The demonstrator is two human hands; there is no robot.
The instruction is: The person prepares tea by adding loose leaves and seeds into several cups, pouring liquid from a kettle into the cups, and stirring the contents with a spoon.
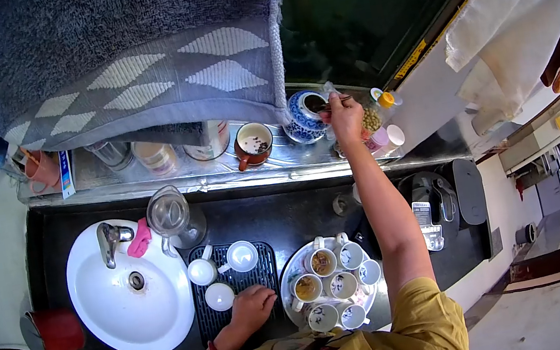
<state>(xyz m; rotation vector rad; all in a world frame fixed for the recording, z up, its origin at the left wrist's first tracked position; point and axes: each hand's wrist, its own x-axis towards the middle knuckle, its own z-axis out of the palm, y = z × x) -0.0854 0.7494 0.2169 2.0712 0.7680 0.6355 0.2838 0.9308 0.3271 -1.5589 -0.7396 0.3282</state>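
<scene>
My right hand reaches up to the ledge, fingers pinched at the mouth of a blue-and-white porcelain jar. A small dark thing shows at the fingertips, too unclear to name. My left hand is loosely curled, with nothing visible in it, at the lower right of a black drip tray. White cups sit on that tray. To its right, a round plate bears several white mugs; two hold brownish contents, others show dark bits at the bottom.
Left are a white sink, a glass pitcher and a red kettle. On the ledge stand a brown cup and jars. A grey towel hangs above; a black appliance stands right.
</scene>
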